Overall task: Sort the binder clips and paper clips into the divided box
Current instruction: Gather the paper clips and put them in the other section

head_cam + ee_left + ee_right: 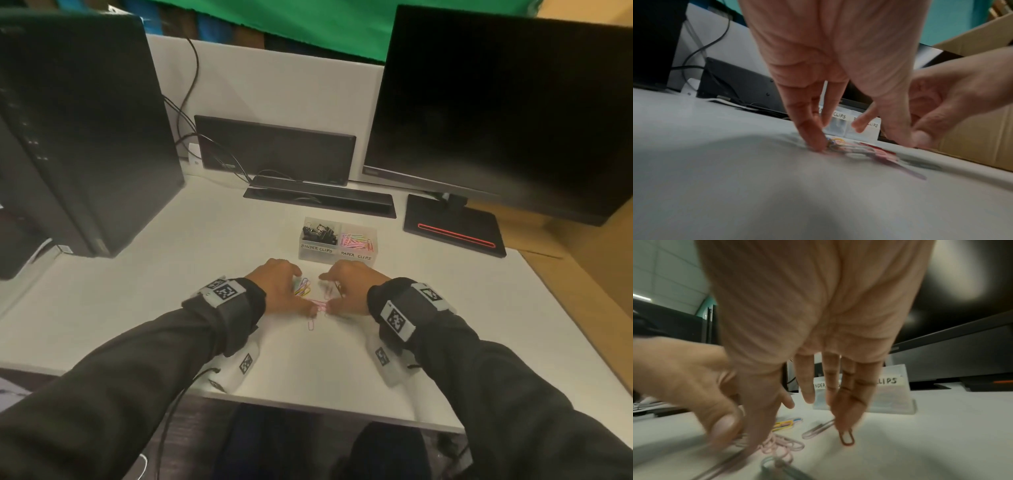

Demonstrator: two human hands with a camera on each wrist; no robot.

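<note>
A white worktop (137, 308) is carrying everything here, its near edge running just above the person's dark trousers. Nearest the viewer, one pink paper clip (311, 324) is lying alone on the surface, just short of both thumbs. Beyond it, the left hand (281, 286) and the right hand (352, 287) are arching over a loose pile of paper clips (313, 294), fingertips pointing down at the worktop and thumbs nearly meeting over a pink cluster (781, 446). The left fingers (812, 138) are pressing down at the edge of a yellow and blue bunch of clips (786, 423); they are reaching down straight rather than curled round anything, and blur hides whether any clip is pinched. The right fingers (851, 405) are also hanging extended, their tips touching the end of a red paper clip (846, 437) lying flat, with a grey clip (818, 429) just beside it; no clip is lifted.

Just past the hands, the clear divided box (337, 255) is standing on the worktop. Its left compartment, labelled BINDER CLIPS, is holding black binder clips (318, 231); its right compartment, labelled PAPER CLIPS, is holding coloured clips (358, 241).

Farther back are lying a black cable tray (318, 198) and a monitor base (452, 229) with a glowing red line. A dark monitor (507, 113) is rising on the right, a black computer tower (78, 130) on the left.
</note>
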